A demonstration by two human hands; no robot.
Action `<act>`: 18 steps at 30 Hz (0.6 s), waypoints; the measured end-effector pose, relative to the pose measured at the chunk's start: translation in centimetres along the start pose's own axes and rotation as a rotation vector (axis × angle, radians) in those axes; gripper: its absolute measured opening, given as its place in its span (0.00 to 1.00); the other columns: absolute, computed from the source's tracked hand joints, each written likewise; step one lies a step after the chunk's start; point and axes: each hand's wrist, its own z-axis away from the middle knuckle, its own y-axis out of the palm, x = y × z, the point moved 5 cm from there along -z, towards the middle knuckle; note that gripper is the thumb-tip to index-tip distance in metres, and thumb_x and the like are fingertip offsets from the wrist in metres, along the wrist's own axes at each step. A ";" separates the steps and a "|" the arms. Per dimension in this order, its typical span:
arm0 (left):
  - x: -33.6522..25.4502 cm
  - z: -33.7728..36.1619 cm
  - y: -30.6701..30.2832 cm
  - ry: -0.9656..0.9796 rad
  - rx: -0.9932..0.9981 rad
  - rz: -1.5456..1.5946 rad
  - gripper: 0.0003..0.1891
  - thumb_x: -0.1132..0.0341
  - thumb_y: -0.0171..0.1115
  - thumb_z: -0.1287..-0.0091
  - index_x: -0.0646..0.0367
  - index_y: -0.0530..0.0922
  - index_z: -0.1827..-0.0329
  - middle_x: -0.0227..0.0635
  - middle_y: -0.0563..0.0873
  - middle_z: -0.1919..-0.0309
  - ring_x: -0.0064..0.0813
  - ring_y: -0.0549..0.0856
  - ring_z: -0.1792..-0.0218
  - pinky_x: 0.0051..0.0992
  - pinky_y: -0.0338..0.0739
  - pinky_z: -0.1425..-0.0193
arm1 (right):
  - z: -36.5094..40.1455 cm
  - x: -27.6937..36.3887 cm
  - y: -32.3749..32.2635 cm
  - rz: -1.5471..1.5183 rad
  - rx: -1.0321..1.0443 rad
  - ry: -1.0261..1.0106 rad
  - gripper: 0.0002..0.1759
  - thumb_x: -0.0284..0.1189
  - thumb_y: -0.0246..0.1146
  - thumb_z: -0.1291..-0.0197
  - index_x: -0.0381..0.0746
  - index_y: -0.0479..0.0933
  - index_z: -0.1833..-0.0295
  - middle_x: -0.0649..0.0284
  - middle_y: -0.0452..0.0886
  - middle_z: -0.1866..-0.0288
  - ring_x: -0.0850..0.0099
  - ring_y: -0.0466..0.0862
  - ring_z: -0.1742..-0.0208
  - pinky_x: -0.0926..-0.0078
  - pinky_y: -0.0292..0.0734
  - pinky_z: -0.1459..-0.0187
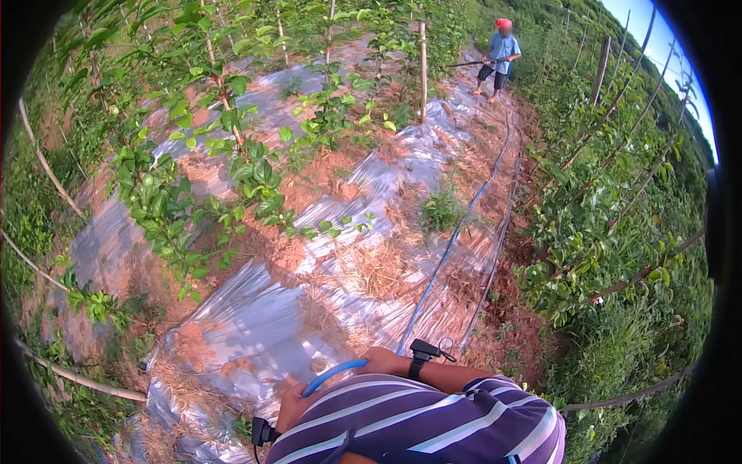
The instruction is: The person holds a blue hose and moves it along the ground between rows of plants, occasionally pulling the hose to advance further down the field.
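Note:
A blue hose (332, 374) arches in front of my body, spanning from one hand to the other. My left hand (291, 404) is closed around its lower left end. At the upper right end, my right hand (385, 361) grips it, fingers partly hidden from above. Each wrist wears a black strapped device (423, 353). A blue line (444, 259) lies along the ground ahead, starting just beyond my right hand; whether it joins the held piece is not visible.
Silver plastic sheeting (247, 309) with straw and red soil covers the ground. Staked leafy plants (255, 166) grow at left, dense foliage (618, 224) at right. A wooden post (423, 73) stands ahead. A person (501, 58) farther up the row holds a long dark hose or rod.

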 end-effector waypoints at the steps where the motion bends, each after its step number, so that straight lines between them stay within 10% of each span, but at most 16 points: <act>1: -0.1 0.0 0.0 -0.007 -0.004 0.000 0.09 0.68 0.71 0.39 0.66 0.83 0.66 0.26 0.78 0.79 0.15 0.74 0.74 0.23 0.69 0.71 | 0.4 0.5 -0.3 -0.018 0.000 0.002 0.22 0.49 0.63 0.43 0.40 0.85 0.61 0.52 0.84 0.71 0.61 0.84 0.68 0.62 0.76 0.62; 18: 0.3 0.1 -0.1 -0.110 0.022 0.012 0.10 0.66 0.71 0.38 0.66 0.84 0.62 0.27 0.80 0.77 0.14 0.75 0.72 0.23 0.70 0.69 | 0.0 -0.4 -0.1 -0.039 -0.062 -0.039 0.23 0.50 0.66 0.45 0.38 0.86 0.65 0.54 0.83 0.75 0.63 0.82 0.72 0.63 0.73 0.68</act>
